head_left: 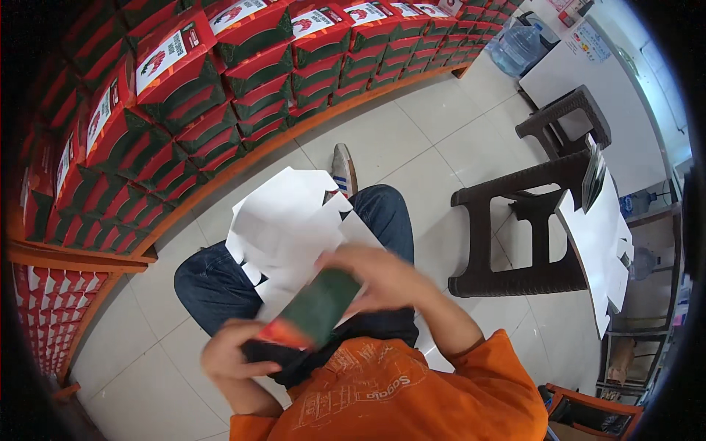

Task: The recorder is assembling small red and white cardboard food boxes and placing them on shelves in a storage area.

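Note:
I sit with a flat white cardboard blank (287,220) spread over my knees. My left hand (232,356) grips the lower, red end of a folded green and red carton (316,309). My right hand (382,275) is blurred and closes on the carton's upper green end, above the white blank. The carton lies slanted between both hands, over my lap. My orange sleeves enter from the lower edge.
Stacks of red and green boxes (191,95) on an orange ledge curve along the left and top. A dark brown plastic stool (515,235) stands to my right, carrying more white blanks (599,242). A second stool (566,117) and a water bottle (518,44) stand farther back.

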Tool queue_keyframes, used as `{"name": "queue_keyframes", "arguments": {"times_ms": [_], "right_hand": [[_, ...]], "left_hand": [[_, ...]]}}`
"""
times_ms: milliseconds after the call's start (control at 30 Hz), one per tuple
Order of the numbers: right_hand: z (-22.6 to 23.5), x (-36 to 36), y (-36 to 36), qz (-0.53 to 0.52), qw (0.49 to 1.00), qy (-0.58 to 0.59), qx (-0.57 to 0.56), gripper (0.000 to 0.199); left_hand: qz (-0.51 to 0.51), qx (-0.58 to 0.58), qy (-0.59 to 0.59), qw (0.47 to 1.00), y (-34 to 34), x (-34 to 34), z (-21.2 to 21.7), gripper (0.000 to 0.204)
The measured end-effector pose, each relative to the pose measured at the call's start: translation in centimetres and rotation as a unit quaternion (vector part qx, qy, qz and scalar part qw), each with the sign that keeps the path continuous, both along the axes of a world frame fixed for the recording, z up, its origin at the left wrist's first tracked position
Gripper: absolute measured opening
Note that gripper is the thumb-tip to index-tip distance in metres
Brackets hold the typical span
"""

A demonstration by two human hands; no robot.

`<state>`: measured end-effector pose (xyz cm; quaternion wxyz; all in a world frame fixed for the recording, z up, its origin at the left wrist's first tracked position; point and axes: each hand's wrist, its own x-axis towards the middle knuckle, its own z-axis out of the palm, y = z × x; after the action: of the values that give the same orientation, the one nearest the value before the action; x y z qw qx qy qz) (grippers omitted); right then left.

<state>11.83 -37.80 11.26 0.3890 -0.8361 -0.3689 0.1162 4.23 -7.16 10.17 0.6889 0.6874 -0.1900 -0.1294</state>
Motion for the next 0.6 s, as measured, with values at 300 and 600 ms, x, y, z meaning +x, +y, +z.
{"name": "queue_keyframes", "arguments": {"times_ms": [300, 600], "right_hand": [[1.2, -3.1, 3.7, -0.051, 0.985, 0.097, 0.131, 0.05], [3.0, -2.9, 2.0, -0.114, 0.985, -0.107, 0.077, 0.026]], "left_hand": [[0.002, -0.037, 0.014, 0.999, -3.9, 0.5, -0.6, 0.024], [0.034, 0.094, 0.12, 0.988, -4.0, -0.5, -2.1, 0.005]]}}
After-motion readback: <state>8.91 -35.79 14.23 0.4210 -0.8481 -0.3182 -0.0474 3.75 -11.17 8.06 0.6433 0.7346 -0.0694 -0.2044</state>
